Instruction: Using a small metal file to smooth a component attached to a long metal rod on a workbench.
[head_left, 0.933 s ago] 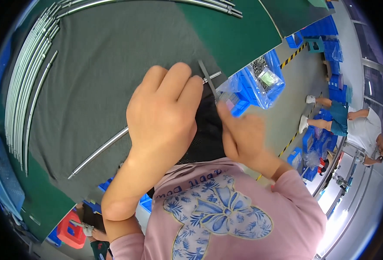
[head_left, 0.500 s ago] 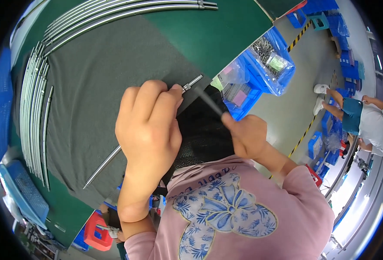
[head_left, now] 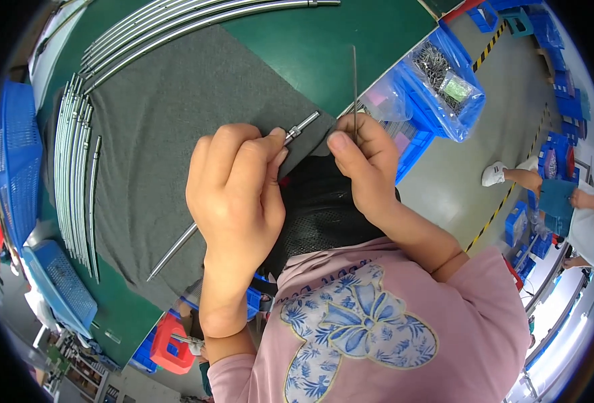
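Green matting covers the workbench (head_left: 351, 47) filling the upper middle of the frame, and a dark grey felt cloth (head_left: 169, 134) with a soft, fuzzy surface lies over most of it.

Your left hand (head_left: 236, 195), at the centre of the frame, is closed in a fist around a thin, straight, shiny steel rod (head_left: 176, 247). The rod runs diagonally from the lower left, across the felt, up through your fist; its tip with a small ridged metal fitting (head_left: 302, 126) sticks out just past your thumb and forefinger.

Your right hand (head_left: 367, 168), just to the right of the left one and close to it but not touching, pinches a very thin, dark, stiff wire (head_left: 354, 87) between thumb and fingers. The wire stands nearly upright in the frame, rising toward the top edge over the green matting.

Along the left of the frame, a bundle of long, curved, polished metal rods (head_left: 75, 174) lies side by side on the bench, and more of them arc across the top. Blue mesh plastic baskets (head_left: 18, 154) sit at the far left. At the upper right, beyond the bench edge, blue plastic bins (head_left: 421, 144) hold clear plastic bags of small metal parts (head_left: 445, 77).
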`<state>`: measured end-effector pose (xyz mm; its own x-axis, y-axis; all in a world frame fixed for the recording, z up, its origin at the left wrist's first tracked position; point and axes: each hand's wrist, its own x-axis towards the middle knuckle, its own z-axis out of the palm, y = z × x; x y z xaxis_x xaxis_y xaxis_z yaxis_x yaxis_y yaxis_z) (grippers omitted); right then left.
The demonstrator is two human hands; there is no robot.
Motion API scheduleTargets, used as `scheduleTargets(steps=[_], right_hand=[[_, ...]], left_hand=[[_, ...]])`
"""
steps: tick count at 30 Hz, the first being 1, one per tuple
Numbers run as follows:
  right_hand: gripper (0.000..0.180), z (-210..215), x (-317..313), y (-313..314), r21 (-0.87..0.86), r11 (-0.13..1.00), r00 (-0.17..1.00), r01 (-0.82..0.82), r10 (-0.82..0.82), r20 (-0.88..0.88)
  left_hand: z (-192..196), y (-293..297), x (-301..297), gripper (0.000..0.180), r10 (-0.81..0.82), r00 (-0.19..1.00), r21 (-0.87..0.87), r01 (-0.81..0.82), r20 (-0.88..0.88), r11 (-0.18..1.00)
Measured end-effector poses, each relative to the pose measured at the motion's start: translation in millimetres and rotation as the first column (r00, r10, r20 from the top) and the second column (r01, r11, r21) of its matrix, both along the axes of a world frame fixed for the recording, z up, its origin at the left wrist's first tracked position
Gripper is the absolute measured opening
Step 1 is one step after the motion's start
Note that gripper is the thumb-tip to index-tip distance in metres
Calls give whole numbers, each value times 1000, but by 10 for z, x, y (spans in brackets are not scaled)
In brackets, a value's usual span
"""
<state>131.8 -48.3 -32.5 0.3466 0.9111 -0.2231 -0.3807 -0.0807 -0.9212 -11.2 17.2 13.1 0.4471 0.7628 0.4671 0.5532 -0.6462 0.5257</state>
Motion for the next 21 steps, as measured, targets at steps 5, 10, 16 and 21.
scheduleTargets(steps=[5,10,16,21], right_hand=[[17,13,-42,-2,69,997,986,29,-40,161],[17,229,-119,193,154,986,846,70,-140,514],[18,207,-181,265,276,958,608,73,-263,749],[19,149,2,67,48,987,840,153,-155,521]], left_hand=[[-11,-1,0,15,-1,1000,3,1,10,1000],[-33,1,-1,15,-3,999,30,2,32,1000],[-51,0,4,15,-13,999,46,11,46,999],[-54,-8,-6,16,-8,1000,31,8,8,999]])
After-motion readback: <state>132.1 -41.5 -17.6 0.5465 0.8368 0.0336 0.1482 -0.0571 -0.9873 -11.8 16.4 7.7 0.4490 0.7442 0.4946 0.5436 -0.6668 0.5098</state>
